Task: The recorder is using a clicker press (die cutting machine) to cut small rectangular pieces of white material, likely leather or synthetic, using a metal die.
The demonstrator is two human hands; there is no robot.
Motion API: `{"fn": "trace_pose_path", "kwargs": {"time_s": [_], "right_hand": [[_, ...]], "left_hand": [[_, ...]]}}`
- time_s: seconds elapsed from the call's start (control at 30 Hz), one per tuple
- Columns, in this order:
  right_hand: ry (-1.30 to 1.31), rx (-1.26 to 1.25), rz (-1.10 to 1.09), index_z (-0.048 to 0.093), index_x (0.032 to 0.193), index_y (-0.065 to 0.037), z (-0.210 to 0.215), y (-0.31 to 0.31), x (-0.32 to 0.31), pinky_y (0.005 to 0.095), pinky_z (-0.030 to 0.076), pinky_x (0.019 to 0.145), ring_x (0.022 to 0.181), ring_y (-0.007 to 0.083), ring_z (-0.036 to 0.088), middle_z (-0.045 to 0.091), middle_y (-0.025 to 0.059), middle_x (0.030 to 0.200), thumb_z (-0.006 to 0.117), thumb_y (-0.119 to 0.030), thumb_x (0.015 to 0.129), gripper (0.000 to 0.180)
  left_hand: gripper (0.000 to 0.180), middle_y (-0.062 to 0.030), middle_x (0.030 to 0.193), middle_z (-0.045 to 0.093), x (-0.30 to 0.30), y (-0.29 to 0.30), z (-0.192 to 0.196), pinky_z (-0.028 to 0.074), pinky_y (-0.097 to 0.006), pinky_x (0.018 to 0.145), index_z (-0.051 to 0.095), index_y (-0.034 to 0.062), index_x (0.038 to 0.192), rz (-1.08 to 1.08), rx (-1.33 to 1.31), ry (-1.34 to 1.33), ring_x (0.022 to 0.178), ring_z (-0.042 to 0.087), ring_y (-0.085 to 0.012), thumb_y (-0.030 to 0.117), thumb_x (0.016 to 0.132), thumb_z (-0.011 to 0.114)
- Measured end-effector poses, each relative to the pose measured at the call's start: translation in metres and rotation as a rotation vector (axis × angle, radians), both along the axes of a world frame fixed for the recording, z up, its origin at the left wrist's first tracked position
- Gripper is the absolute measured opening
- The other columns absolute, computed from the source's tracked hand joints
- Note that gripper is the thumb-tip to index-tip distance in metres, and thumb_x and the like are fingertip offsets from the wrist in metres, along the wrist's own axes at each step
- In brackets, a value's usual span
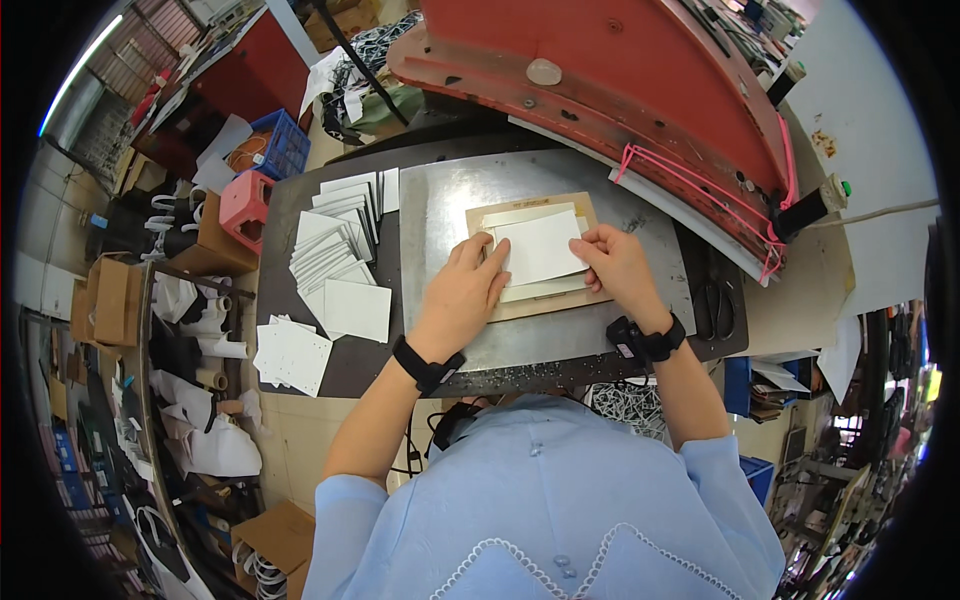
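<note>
Right hand [612,262] pinched 1 white rectangular card [541,247], right edge; left hand [463,288] was at left edge, couldn't tell grip.

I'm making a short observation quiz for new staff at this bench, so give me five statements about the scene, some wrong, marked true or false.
1. The right hand grips the right edge of a white rectangular sheet. True.
2. The left hand rests on the pale rectangular cards. False: it is at the left side of the white sheet.
3. Each wrist wears a black wristband. True.
4. The pale cards form one neat, squared stack. False: they overlap in loose, fanned piles.
5. A pink plastic stool stands right of the dark tabletop. False: the stool is on the left, near a blue plastic crate.
</note>
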State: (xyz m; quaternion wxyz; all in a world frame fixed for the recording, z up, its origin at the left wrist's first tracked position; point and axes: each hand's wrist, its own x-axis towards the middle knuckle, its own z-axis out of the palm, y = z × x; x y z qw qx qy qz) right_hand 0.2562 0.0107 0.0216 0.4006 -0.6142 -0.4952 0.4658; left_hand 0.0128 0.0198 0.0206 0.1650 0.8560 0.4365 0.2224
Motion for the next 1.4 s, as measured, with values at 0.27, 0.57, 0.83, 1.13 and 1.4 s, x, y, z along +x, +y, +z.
{"fn": "trace_pose_path", "kwargs": {"time_s": [0.27,0.57,0.83,1.13,1.4], "right_hand": [[-0.516,0.501,0.034,0.067,0.11,-0.002,-0.007,-0.016,-0.005,0.0418,0.051,0.071,0.08,0.0375,0.065,0.067,0.0211,0.091,0.056,-0.016,0.093,0.025],[-0.6,0.406,0.19,0.066,0.113,-0.004,-0.007,-0.009,0.005,0.0468,0.05,0.073,0.082,0.0391,0.064,0.067,0.0206,0.088,0.054,-0.02,0.094,0.028],[-0.601,0.233,0.033,0.058,0.121,-0.013,0.018,-0.016,0.008,0.0455,0.05,0.068,0.073,0.0358,0.065,0.067,0.0186,0.087,0.057,-0.021,0.092,0.03],[-0.235,0.713,-0.876,0.053,0.123,0.003,0.111,-0.035,0.185,0.0256,0.047,0.08,0.089,0.0126,0.057,0.059,0.0049,0.097,0.074,-0.023,0.088,0.049],[-0.037,0.712,-0.722,0.056,0.11,-0.001,0.085,-0.027,0.196,0.0273,0.046,0.078,0.086,0.0131,0.055,0.057,0.0039,0.098,0.075,-0.012,0.082,0.036]], "left_hand": [[0.042,-0.014,0.141,0.05,0.001,0.003,-0.003,0.046,-0.042,0.098,0.053,0.0007,0.129,-0.022,0.094,0.069,0.12,0.05,-0.0377,0.02,0.092,0.06],[0.046,-0.0156,0.144,0.045,0.003,0.003,-0.002,0.044,-0.041,0.101,0.05,-0.0008,0.131,-0.042,0.072,0.075,0.123,0.047,-0.0376,0.019,0.091,0.06],[0.05,-0.018,0.152,0.034,-0.012,-0.001,0.007,0.046,-0.041,0.099,0.044,-0.0004,0.139,0.053,-0.075,-0.151,0.129,0.046,-0.0336,0.017,0.094,0.059],[0.039,-0.0191,0.148,0.037,-0.06,-0.039,0.025,0.05,-0.034,0.092,0.053,0.0003,0.131,0.205,-0.219,-0.473,0.124,0.051,-0.0284,0.016,0.095,0.058],[0.023,-0.0108,0.11,0.07,-0.044,-0.083,0.052,0.052,-0.029,0.08,0.066,0.0023,0.115,-0.063,-0.442,-0.351,0.095,0.067,-0.0192,0.011,0.094,0.061]]}}
